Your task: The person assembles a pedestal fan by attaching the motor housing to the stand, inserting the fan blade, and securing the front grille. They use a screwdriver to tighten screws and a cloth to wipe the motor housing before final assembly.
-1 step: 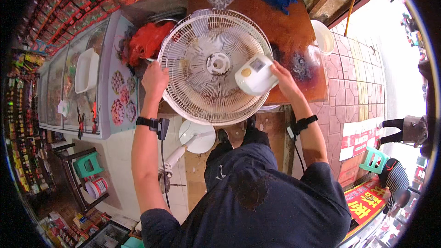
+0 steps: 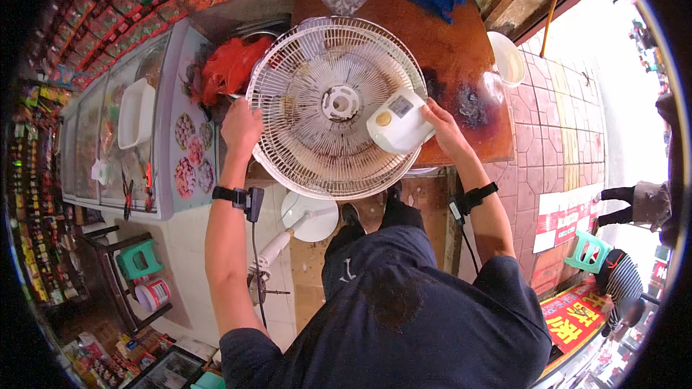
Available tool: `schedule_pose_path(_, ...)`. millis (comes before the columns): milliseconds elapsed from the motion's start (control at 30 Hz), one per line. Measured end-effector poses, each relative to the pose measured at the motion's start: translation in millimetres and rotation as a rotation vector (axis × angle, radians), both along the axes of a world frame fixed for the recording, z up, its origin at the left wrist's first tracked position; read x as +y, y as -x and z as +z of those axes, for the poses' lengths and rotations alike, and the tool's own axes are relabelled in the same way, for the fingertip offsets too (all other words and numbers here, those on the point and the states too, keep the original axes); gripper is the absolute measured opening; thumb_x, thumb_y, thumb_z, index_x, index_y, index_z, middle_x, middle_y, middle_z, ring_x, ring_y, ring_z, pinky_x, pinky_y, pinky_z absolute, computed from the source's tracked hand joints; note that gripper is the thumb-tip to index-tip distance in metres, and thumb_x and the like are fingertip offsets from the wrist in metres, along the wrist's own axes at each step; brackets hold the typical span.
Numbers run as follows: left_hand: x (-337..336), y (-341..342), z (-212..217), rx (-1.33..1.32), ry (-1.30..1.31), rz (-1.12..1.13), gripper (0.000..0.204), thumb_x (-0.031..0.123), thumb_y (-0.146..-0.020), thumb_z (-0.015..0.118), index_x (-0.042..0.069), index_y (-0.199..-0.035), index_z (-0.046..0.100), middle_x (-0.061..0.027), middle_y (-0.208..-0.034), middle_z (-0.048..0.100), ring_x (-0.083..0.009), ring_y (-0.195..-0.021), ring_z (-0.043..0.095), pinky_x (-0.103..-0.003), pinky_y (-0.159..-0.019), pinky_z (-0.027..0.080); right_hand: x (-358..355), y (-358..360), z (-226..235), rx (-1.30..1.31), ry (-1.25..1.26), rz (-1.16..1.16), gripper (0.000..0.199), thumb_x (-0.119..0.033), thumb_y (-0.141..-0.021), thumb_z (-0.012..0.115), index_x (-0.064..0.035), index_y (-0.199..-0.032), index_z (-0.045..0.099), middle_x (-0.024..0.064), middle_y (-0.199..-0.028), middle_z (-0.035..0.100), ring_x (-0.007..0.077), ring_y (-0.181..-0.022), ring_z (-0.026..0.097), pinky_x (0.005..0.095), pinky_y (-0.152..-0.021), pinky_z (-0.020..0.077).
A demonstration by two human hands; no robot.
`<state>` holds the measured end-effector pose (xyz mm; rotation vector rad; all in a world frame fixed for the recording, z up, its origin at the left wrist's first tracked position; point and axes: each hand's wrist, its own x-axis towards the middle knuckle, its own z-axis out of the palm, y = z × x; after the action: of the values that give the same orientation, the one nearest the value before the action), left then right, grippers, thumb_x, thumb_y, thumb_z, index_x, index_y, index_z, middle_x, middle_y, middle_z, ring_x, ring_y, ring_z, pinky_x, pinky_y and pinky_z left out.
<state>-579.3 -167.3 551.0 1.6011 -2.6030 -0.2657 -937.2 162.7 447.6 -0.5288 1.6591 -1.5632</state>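
Gripping the white fan grille [image 2: 317, 137] at its left rim is the left hand [image 2: 241, 126]; the right hand [image 2: 443, 130] grasps the white motor housing [image 2: 398, 122] at centre frame, over the brown table [image 2: 461, 43].

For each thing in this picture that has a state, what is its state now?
Fan grille: lying flat on the table, front off.
Motor housing: resting on the grille.
Left hand: gripping the grille rim.
Right hand: touching the housing.
White bowl: upright, looks empty.
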Motion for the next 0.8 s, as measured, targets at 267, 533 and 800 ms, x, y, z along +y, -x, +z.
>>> schedule_pose_path(267,-7,5,21,0.693,-0.306,0.008,0.016,0.012,-0.103,0.058,0.004,-0.112,0.048,-0.0186,-0.093,0.072,-0.0304,-0.074,0.072,-0.039,-0.060,0.053,6,3,10,-0.377,0.129,0.082,0.057,-0.030,-0.107,0.061,-0.0003,-0.154,0.046,0.0025,-0.138,0.064,0.0141,-0.125,0.059,0.0322,-0.109,0.0448)
schedule_pose_path(533,-32,25,89,0.882,-0.353,0.004,0.038,0.014,-0.105,0.059,0.004,-0.140,0.050,-0.0147,-0.102,0.076,-0.0192,-0.076,0.074,-0.028,-0.059,0.054,4,17,49,-0.693,0.253,-0.026,0.046,-0.039,-0.109,0.054,-0.0046,-0.139,0.058,0.0063,-0.131,0.068,0.0218,-0.117,0.066,0.0420,-0.103,0.0514)
schedule_pose_path(800,-34,89,111,0.976,-0.507,0.102,0.031,0.010,-0.102,0.058,0.004,-0.131,0.063,-0.0108,-0.097,0.077,-0.0164,-0.070,0.072,-0.029,-0.058,0.054,43,88,97,-0.587,0.612,-0.184,0.059,-0.044,-0.113,0.036,0.0021,-0.149,0.046,0.0142,-0.149,0.057,0.0258,-0.137,0.054,0.0439,-0.117,0.0435)
